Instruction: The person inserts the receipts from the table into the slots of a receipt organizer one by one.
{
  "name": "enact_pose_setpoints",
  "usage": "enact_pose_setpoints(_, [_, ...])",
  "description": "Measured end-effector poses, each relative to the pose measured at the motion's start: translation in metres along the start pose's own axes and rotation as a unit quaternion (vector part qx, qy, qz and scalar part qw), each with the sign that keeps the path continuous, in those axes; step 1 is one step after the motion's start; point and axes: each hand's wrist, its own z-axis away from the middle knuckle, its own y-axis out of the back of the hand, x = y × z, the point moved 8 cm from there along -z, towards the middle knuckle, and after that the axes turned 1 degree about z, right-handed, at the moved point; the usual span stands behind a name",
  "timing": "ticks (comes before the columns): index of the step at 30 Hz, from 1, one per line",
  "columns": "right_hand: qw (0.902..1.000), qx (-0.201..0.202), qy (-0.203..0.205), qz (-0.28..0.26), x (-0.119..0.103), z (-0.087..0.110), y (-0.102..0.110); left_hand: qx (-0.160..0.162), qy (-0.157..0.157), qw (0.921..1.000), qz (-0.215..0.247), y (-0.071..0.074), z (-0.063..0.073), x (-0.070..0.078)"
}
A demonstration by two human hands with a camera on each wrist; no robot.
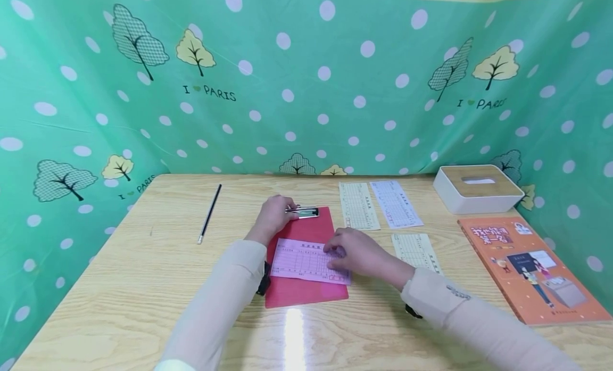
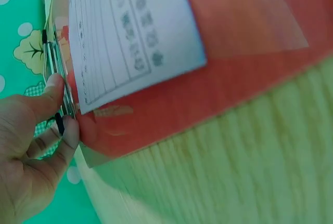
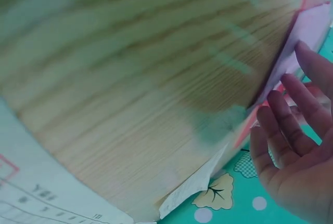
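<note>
A red clipboard (image 1: 306, 299) lies on the wooden table with its metal clip (image 1: 308, 212) at the far end. My left hand (image 1: 274, 216) holds this clip, thumb and fingers pinching it in the left wrist view. Across the middle of the board lies a pink printed form (image 1: 301, 260), its right end reaching past the board's edge. My right hand (image 1: 360, 254) is over that right end, fingers loosely bent with a gap between thumb and forefinger. In the right wrist view the fingertips (image 3: 286, 78) are right at the form's edge.
Right of the clipboard lie a yellowish form (image 1: 359, 206), a bluish-white form (image 1: 396, 203) and another yellowish form (image 1: 416, 248). Farther right are a tissue box (image 1: 479, 192) and an orange book (image 1: 531, 270). A dark pencil (image 1: 209, 214) lies at left. A green curtain (image 1: 306, 83) hangs behind.
</note>
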Motion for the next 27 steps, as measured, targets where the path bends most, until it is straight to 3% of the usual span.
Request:
enact_pose_setpoints(5, [0.9994, 0.028, -0.003, 0.018, 0.004, -0.008, 0.002, -0.007, -0.012, 0.9998, -0.013, 0.0, -0.004, -0.001])
enact_pose_setpoints(18, [0.9958, 0.04, -0.073, 0.039, 0.024, -0.031, 0.008, -0.056, 0.028, 0.9978, 0.021, 0.0, -0.01, -0.005])
enact_pose_setpoints(27, [0.9934, 0.054, -0.08, 0.062, 0.03, -0.047, 0.013, -0.063, 0.013, 0.9977, 0.021, 0.001, -0.014, -0.005])
